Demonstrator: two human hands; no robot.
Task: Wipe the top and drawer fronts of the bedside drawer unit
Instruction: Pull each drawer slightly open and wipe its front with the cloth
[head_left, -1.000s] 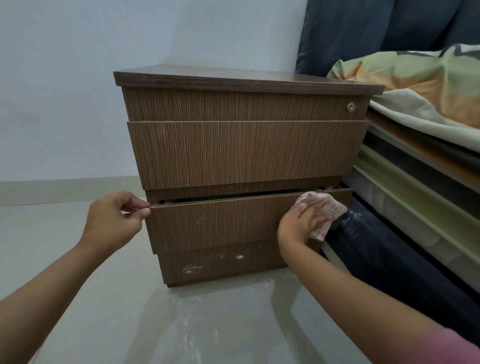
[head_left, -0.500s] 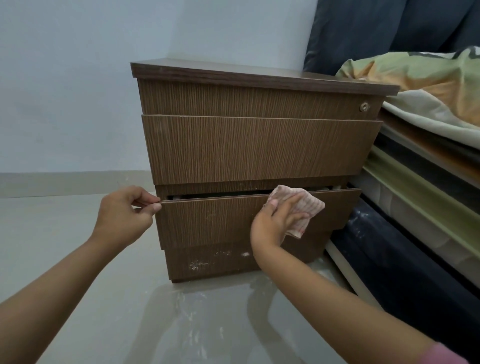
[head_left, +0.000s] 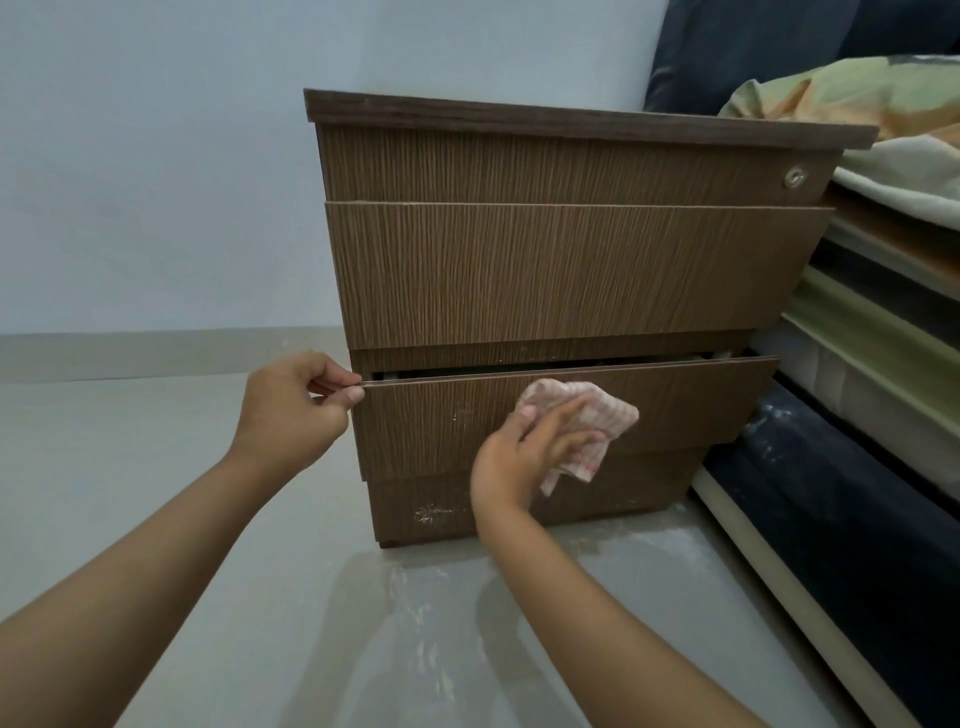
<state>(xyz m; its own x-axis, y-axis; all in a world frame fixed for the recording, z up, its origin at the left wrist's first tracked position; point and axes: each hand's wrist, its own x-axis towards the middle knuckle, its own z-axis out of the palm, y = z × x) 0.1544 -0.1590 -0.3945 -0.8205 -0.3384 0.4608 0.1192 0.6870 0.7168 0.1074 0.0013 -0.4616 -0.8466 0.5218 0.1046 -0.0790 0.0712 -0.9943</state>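
Note:
A brown wood-grain bedside drawer unit (head_left: 571, 270) stands on the floor against the wall. Its bottom drawer (head_left: 691, 405) is pulled out a little, with a dark gap above its front. My left hand (head_left: 291, 410) pinches the top left corner of that drawer front. My right hand (head_left: 524, 457) presses a crumpled pink checked cloth (head_left: 592, 421) against the middle of the same front. White specks mark the front left of the cloth, and a white smudge (head_left: 431, 514) sits on the plinth below. A round lock (head_left: 795, 177) is at the top drawer's right end.
A bed (head_left: 883, 322) with stacked mattresses and a green and orange blanket (head_left: 852, 98) stands tight against the unit's right side. A pale blue wall (head_left: 156, 182) is behind. The grey floor (head_left: 156, 467) in front is glossy, with whitish streaks.
My right hand has slid the cloth leftward along the bottom drawer front, from its right end to the middle. My left hand keeps its pinch on the corner. The view has shifted.

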